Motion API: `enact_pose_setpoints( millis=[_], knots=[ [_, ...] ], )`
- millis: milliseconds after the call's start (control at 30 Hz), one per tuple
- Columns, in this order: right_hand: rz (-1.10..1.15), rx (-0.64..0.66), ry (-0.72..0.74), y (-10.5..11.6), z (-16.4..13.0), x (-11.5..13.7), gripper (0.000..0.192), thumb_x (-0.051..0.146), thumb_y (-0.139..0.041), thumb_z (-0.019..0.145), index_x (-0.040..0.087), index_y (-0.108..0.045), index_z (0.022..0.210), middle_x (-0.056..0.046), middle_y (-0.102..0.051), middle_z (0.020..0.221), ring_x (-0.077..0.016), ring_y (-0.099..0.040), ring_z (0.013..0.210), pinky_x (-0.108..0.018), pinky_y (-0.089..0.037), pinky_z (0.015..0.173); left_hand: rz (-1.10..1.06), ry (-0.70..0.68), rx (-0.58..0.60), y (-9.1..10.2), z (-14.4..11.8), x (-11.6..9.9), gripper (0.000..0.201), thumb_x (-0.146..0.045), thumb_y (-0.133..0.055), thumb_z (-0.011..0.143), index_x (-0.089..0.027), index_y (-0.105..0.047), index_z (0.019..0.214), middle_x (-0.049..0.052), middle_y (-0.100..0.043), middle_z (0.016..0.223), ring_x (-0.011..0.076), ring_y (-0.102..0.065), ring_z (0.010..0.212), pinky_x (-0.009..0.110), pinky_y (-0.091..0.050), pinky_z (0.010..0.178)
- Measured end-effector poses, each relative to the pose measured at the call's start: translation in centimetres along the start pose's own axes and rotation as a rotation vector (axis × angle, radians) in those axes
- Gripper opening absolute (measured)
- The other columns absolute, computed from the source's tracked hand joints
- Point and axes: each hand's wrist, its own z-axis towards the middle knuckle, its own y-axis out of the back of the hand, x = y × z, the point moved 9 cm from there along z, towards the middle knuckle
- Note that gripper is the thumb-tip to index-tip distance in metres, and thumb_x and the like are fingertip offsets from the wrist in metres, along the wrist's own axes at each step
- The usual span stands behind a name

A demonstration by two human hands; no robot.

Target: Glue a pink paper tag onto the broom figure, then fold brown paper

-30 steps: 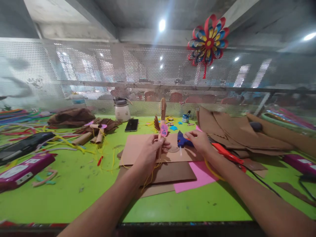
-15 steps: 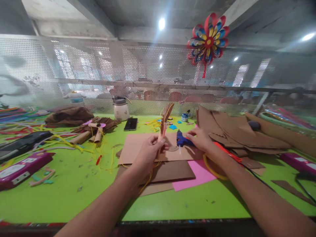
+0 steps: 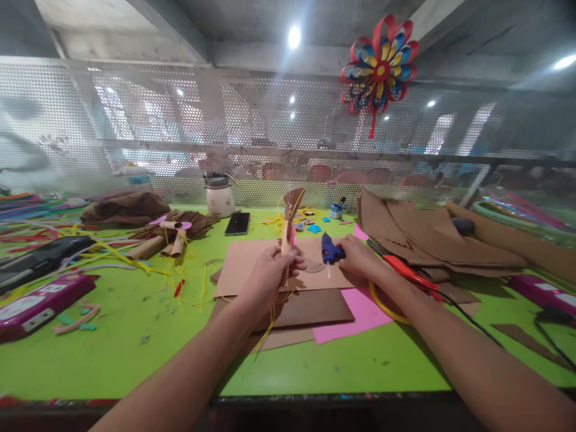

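Starting at the far left of the green table point(image 3: 112, 348), a pink pencil case point(image 3: 38, 303) lies near the edge, with loose yellow and pink strips point(image 3: 103, 255) and some cardboard rolls point(image 3: 164, 240) beyond it. A white jar point(image 3: 219, 201) and a black phone point(image 3: 237, 223) sit further back, by the perforated screen.

Near the middle, the left hand point(image 3: 265, 282) is closed around the lower end of a small paper craft point(image 3: 288, 231), held upright over a tan cardboard sheet point(image 3: 243, 267). The craft is a thin tan roll topped by a brown pleated fan, with a bit of pink on it. It looks very light and easy to crush, so the stiffer roll looks like the place to hold it, not the fan.

Just right of it, the right hand point(image 3: 360, 261) rests closed on a blue glue gun point(image 3: 330, 251) lying on the same sheet. A pink sheet point(image 3: 360, 312) pokes out below. Red scissors point(image 3: 407, 273) and a heap of brown paper point(image 3: 423, 237) lie further right, and a paper pinwheel point(image 3: 378, 69) hangs above.
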Motion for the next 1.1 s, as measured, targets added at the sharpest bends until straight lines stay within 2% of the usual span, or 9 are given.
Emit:
enact_pose_setpoints(
  millis=[133, 200, 267, 333, 400, 533, 600, 800, 1100],
  knots=[
    [0.195, -0.201, -0.104, 2.6, 0.1, -1.9, 0.032, 0.023, -0.059, 0.065, 0.014, -0.060, 0.096, -0.010, -0.057, 0.099, -0.0218, -0.054, 0.088, -0.031, -0.042, 0.072, -0.008, 0.018, -0.014, 0.2, 0.1, 0.3, 0.008, -0.012, -0.057, 0.080, -0.012, -0.050, 0.082, 0.008, -0.065, 0.074, 0.0114, -0.063, 0.064, 0.019, -0.049, 0.056],
    [0.440, -0.294, -0.137, 4.2, -0.3, -2.6, 0.033, 0.023, -0.059, 0.064, 0.014, -0.059, 0.096, -0.009, -0.059, 0.095, -0.0204, -0.056, 0.083, -0.031, -0.044, 0.069, -0.012, 0.021, -0.015, 0.2, 0.1, 0.4, 0.010, -0.013, -0.059, 0.079, -0.013, -0.049, 0.081, 0.008, -0.065, 0.074, 0.0115, -0.063, 0.064, 0.019, -0.048, 0.054],
    [0.828, -0.287, -0.148, 5.0, -0.9, -2.6, 0.030, 0.026, -0.056, 0.068, 0.014, -0.058, 0.095, -0.007, -0.062, 0.083, -0.0176, -0.057, 0.068, -0.030, -0.046, 0.059, -0.014, 0.028, 0.006, 0.1, 0.0, 0.5, 0.012, -0.015, -0.059, 0.079, -0.014, -0.048, 0.083, 0.007, -0.065, 0.073, 0.0118, -0.063, 0.062, 0.019, -0.048, 0.051],
    [1.166, -0.171, -0.073, 5.6, -1.7, -0.9, 0.025, 0.032, -0.052, 0.074, 0.014, -0.060, 0.088, -0.006, -0.062, 0.074, -0.0167, -0.057, 0.061, -0.029, -0.047, 0.055, -0.015, 0.036, 0.035, -0.1, -0.1, 0.6, 0.012, -0.019, -0.057, 0.081, -0.015, -0.047, 0.086, 0.006, -0.064, 0.070, 0.0116, -0.061, 0.057, 0.019, -0.046, 0.047],
    [1.314, -0.063, 0.016, 6.6, -2.8, 1.2, 0.030, 0.040, -0.051, 0.079, 0.014, -0.063, 0.086, -0.007, -0.063, 0.073, -0.0160, -0.057, 0.059, -0.029, -0.047, 0.052, -0.014, 0.032, 0.050, -0.2, -0.1, 0.6, 0.013, -0.021, -0.056, 0.082, -0.016, -0.046, 0.087, 0.004, -0.063, 0.067, 0.0101, -0.059, 0.053, 0.017, -0.043, 0.043],
    [1.239, 0.152, 0.181, 7.5, -4.7, 5.4, 0.041, 0.052, -0.046, 0.083, 0.015, -0.065, 0.086, -0.007, -0.062, 0.067, -0.0152, -0.056, 0.058, -0.025, -0.044, 0.048, 0.006, -0.005, 0.025, 0.0, 0.1, 0.6, 0.013, -0.022, -0.055, 0.081, -0.015, -0.045, 0.084, 0.002, -0.060, 0.062, 0.0067, -0.054, 0.046, 0.014, -0.035, 0.040],
    [1.138, 0.194, 0.216, 7.3, -5.1, 6.4, 0.042, 0.053, -0.046, 0.084, 0.015, -0.064, 0.082, -0.005, -0.060, 0.065, -0.0133, -0.054, 0.057, -0.023, -0.042, 0.047, 0.016, -0.017, 0.024, 0.0, 0.2, 0.6, 0.013, -0.023, -0.055, 0.081, -0.015, -0.045, 0.083, 0.001, -0.058, 0.062, 0.0061, -0.052, 0.045, 0.014, -0.034, 0.039],
    [0.984, 0.083, 0.273, 7.0, -4.6, 6.9, 0.039, 0.051, -0.047, 0.085, 0.015, -0.061, 0.076, -0.003, -0.056, 0.062, -0.0107, -0.050, 0.054, -0.022, -0.041, 0.047, 0.021, -0.020, 0.061, -0.2, 0.3, 0.7, 0.014, -0.027, -0.053, 0.082, -0.015, -0.046, 0.081, 0.000, -0.057, 0.062, 0.0056, -0.050, 0.045, 0.015, -0.034, 0.039],
    [0.946, 0.071, 0.293, 6.1, -4.4, 6.9, 0.039, 0.051, -0.046, 0.085, 0.014, -0.057, 0.075, -0.001, -0.053, 0.060, -0.0103, -0.050, 0.052, -0.021, -0.037, 0.045, 0.009, -0.016, 0.062, -0.2, 0.0, 0.7, 0.017, -0.029, -0.057, 0.080, -0.015, -0.047, 0.082, -0.001, -0.057, 0.062, 0.0049, -0.049, 0.045, 0.014, -0.033, 0.040]
  ],
)
